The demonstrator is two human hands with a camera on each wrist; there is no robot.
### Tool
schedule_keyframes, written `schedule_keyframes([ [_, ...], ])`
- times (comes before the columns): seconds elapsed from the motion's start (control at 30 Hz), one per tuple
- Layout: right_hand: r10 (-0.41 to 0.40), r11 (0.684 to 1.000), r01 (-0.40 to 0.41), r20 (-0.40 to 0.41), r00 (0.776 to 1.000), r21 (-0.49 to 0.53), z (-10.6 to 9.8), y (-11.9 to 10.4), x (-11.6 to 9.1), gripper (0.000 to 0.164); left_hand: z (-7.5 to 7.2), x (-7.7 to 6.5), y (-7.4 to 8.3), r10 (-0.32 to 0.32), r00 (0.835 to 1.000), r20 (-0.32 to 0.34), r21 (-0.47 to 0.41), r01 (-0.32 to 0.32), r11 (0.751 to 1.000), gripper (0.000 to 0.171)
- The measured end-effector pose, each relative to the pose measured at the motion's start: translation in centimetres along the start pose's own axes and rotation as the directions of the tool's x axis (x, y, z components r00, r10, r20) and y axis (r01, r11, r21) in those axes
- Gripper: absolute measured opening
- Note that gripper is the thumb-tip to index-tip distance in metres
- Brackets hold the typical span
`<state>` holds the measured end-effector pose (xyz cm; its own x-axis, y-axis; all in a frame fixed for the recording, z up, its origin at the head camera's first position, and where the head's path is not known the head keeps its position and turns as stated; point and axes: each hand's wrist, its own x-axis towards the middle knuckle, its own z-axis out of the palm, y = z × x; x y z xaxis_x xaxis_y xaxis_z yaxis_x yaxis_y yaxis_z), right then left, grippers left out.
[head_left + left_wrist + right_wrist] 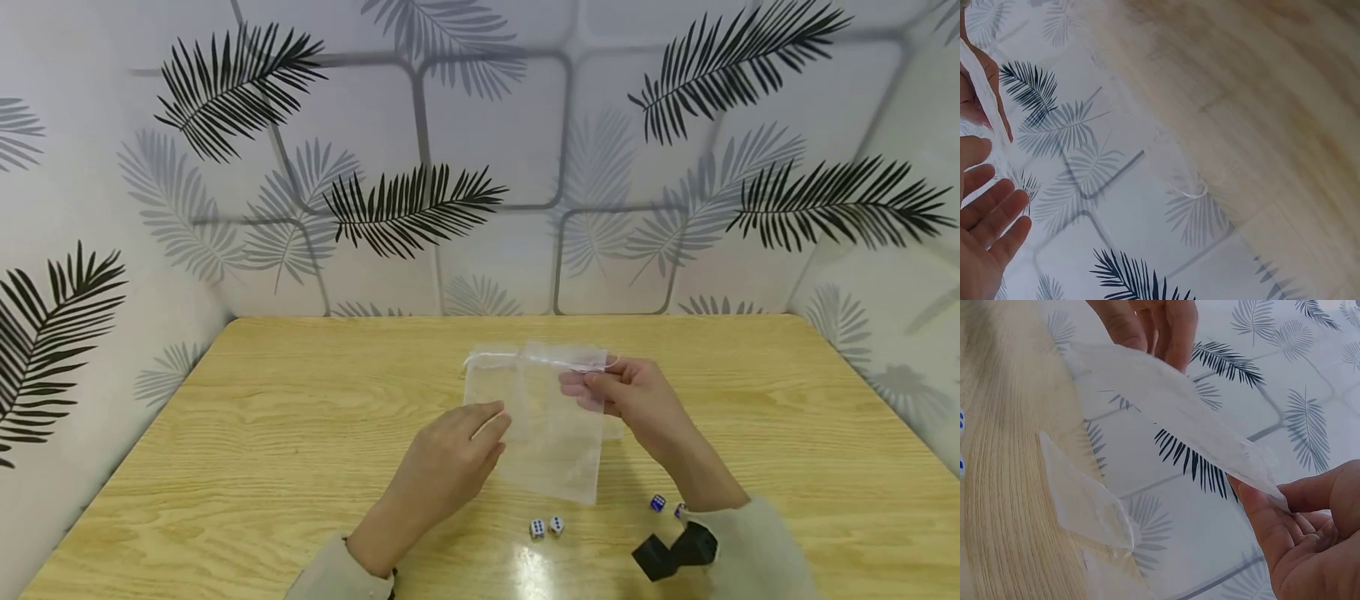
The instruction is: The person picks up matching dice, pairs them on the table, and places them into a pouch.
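Nearest the camera, two black blocks (675, 550) sit against the right cuff of a person's pale sleeves (761, 550), between four and five o'clock from a sheer white drawstring bag (555, 462). Two white dice (537, 528) with blue pips lie side by side on the wood-grained bench (300, 400) at the bag's six o'clock, while two blue dice (657, 503) lie at its four o'clock, one partly covered by the right sleeve. At the bag's eight o'clock, the left hand (453, 454) has its fingers loosely bent and slightly apart, with no grip on the fabric; whether the fingertips touch it cannot be told. The bag is held above the middle of the bench, its white cord (555, 360) running along the twelve o'clock edge. At three o'clock the right hand (637, 404) is closed in a pinch on the bag's upper right edge, fingers visible through the mesh. More sheer material (1085, 503) lies on the bench below the bag. At twelve o'clock, beyond the bench, stands a wall (495, 133) printed with black and grey fronds.
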<state>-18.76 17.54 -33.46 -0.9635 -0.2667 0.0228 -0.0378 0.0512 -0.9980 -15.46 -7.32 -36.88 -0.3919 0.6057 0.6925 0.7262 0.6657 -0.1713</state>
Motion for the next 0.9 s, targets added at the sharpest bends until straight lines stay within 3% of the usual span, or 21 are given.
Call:
schedule_keyframes([
  [0.13, -0.001, 1.000, 0.002, 0.037, 0.999, -0.015, 0.5, 0.0, -0.1, 0.032, 0.0, 0.0, -0.3, -0.118, 0.993, 0.025, -0.157, 0.120, 0.980, 0.044],
  [0.2, -0.008, 1.000, 0.010, 0.058, 0.998, -0.022, 0.8, 0.0, -0.2, 0.033, 0.0, -0.1, -0.5, -0.207, 0.976, 0.073, -0.276, 0.219, 0.936, 0.050],
  [0.27, -0.016, 1.000, 0.018, 0.075, 0.997, -0.023, 1.1, 0.0, -0.3, 0.033, 0.0, -0.2, -0.6, -0.294, 0.945, 0.141, -0.417, 0.326, 0.848, 0.057],
  [0.33, -0.026, 0.999, 0.028, 0.088, 0.996, -0.021, 1.5, 0.0, -0.3, 0.033, 0.0, -0.3, -0.7, -0.356, 0.910, 0.212, -0.542, 0.413, 0.732, 0.063],
  [0.4, -0.037, 0.999, 0.039, 0.099, 0.994, -0.022, 1.8, 0.0, -0.4, 0.031, -0.1, -0.3, -0.8, -0.387, 0.881, 0.272, -0.638, 0.467, 0.612, 0.068],
  [0.47, -0.044, 0.999, 0.047, 0.113, 0.993, -0.019, 2.1, 0.0, -0.4, 0.030, -0.1, -0.3, -0.8, -0.394, 0.862, 0.320, -0.693, 0.496, 0.522, 0.072],
  [0.73, -0.044, 0.999, 0.045, 0.183, 0.982, 0.000, 3.3, 0.3, -0.5, 0.030, -0.3, -0.2, -0.5, -0.432, 0.809, 0.399, -0.775, 0.550, 0.313, 0.072],
  [0.9, -0.031, 0.999, 0.034, 0.205, 0.978, -0.008, 3.8, 0.8, -0.4, 0.030, 0.1, -0.2, -0.2, -0.489, 0.787, 0.375, -0.814, 0.533, 0.233, 0.066],
])
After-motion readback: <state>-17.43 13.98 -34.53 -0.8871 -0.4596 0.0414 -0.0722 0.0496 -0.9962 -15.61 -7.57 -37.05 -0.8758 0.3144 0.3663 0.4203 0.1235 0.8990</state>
